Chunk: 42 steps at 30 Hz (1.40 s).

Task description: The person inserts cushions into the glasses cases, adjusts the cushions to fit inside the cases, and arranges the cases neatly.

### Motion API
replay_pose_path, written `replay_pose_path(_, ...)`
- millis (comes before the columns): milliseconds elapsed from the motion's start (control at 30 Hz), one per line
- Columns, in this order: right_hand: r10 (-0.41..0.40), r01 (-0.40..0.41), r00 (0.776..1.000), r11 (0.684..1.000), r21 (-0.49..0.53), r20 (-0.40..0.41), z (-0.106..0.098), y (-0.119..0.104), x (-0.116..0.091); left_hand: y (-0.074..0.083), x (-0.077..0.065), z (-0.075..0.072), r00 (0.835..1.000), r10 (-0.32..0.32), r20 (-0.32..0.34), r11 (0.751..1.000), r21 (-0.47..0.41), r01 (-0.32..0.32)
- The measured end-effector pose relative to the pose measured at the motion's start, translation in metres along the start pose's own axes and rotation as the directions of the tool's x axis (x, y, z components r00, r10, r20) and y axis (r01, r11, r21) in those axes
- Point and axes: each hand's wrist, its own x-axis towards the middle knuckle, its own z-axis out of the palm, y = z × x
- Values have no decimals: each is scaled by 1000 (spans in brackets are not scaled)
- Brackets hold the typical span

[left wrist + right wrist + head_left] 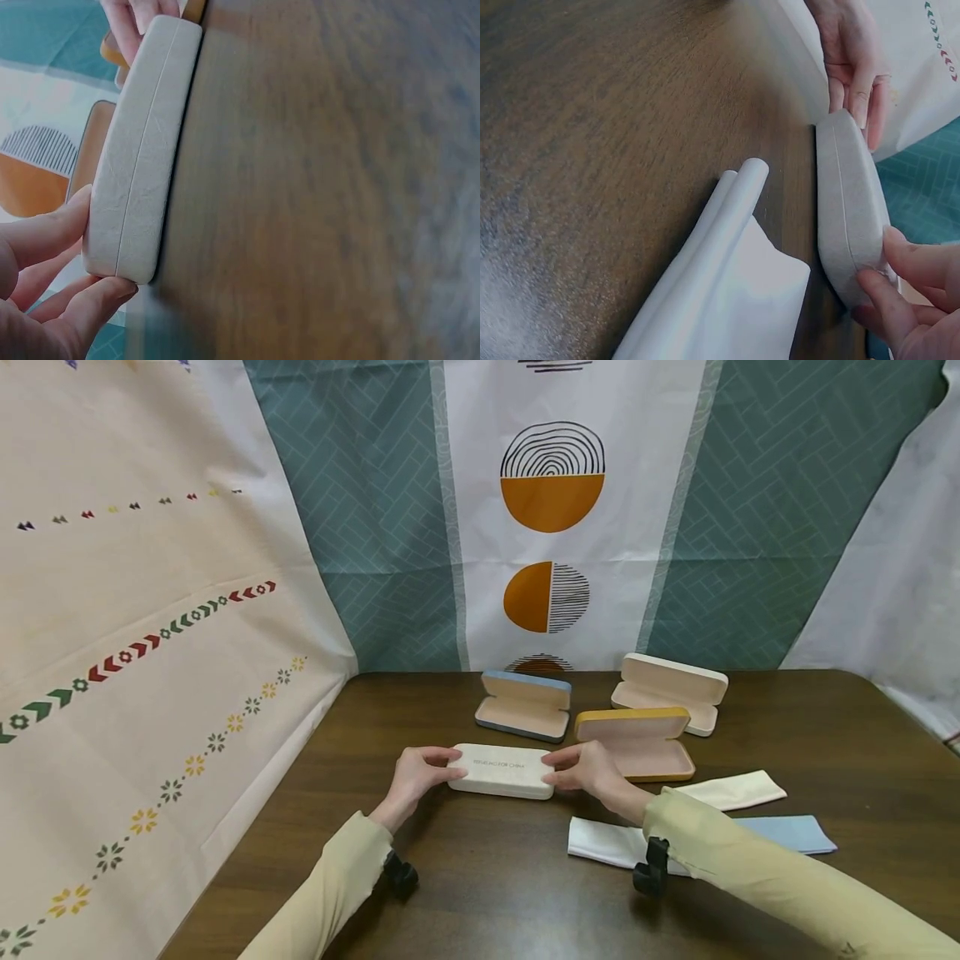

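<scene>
Left hand [417, 777] and right hand [588, 770] pinch opposite ends of closed off-white glasses case [501, 771] on dark wooden surface [480, 877]. Open blue case [525, 714] just behind it; open yellow case [645, 752] behind right hand.

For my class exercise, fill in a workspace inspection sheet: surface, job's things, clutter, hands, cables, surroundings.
Surface: brown wooden table.
Job's things: closed white case, lettering on top.
Clutter: open blue case, open yellow case, open cream case; white cloth, blue cloth, cream cloth.
Hands: left hand and right hand grip opposite ends of the closed white case.
Cables: none clearly seen; thin dark strip at right edge unclear.
Surroundings: patterned hangings behind and left.
</scene>
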Motion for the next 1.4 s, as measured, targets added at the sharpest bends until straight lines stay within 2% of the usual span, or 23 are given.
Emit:
replay_pose_path(233,-23,23,1000,999,-41,3,2,-4,3,-1,4,-5,1000,-5,6,1000,4,5)
replay_pose_path(400,-18,19,1000,1000,-10,25,11,-8,12,-4,10,-14,999,-32,4,999,-33,33)
replay_pose_path(667,-27,24,998,998,57,50,31,-13,34,-16,22,-34,999,-38,3,996,-79,38)
replay_pose_path(900,-18,16,1000,992,126,15,56,-20,55,-32,39,-58,999,-51,10,984,-168,52)
replay_pose_path(1200,-36,41,999,989,143,-38,90,-25,81,-51,60,-86,997,-70,-17,976,-210,65)
replay_pose_path(1400,-60,68,996,988,137,-62,104,-28,92,-59,72,-98,994,-100,-39,969,-233,88)
